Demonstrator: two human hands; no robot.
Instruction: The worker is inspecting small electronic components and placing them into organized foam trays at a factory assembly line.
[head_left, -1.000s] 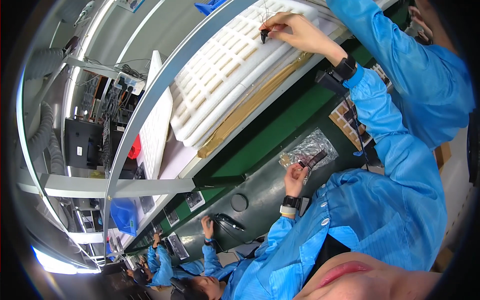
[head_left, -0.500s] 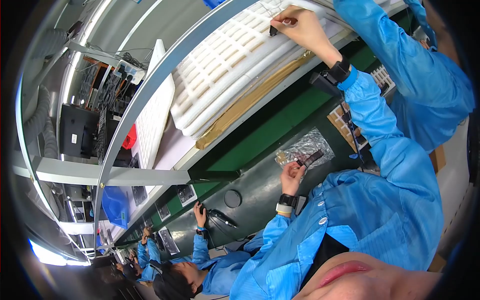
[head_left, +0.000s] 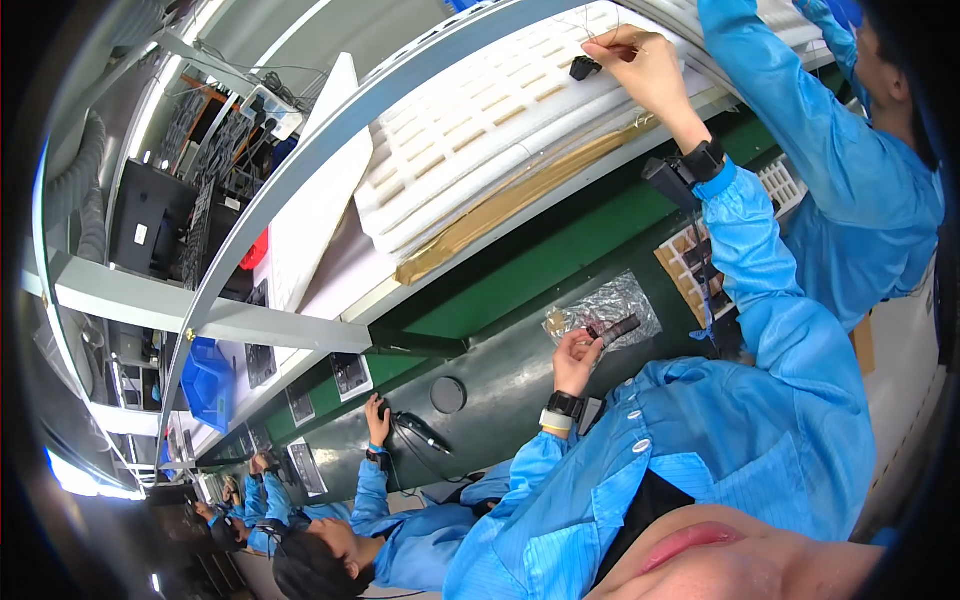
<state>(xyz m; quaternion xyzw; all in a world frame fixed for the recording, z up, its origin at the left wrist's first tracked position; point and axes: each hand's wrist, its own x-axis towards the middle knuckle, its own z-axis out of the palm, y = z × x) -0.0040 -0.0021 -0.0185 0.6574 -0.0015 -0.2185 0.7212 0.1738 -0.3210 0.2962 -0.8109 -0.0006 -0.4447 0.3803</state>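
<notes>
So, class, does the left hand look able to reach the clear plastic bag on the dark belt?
Probably yes. The left hand sits right beside the clear plastic bag on the dark belt, with nothing lying between them, though its fingers already pinch a dark bar.

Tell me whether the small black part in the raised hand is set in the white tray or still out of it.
Out. The right hand pinches the small black part above the white grid tray, not seated in a cell.
</notes>
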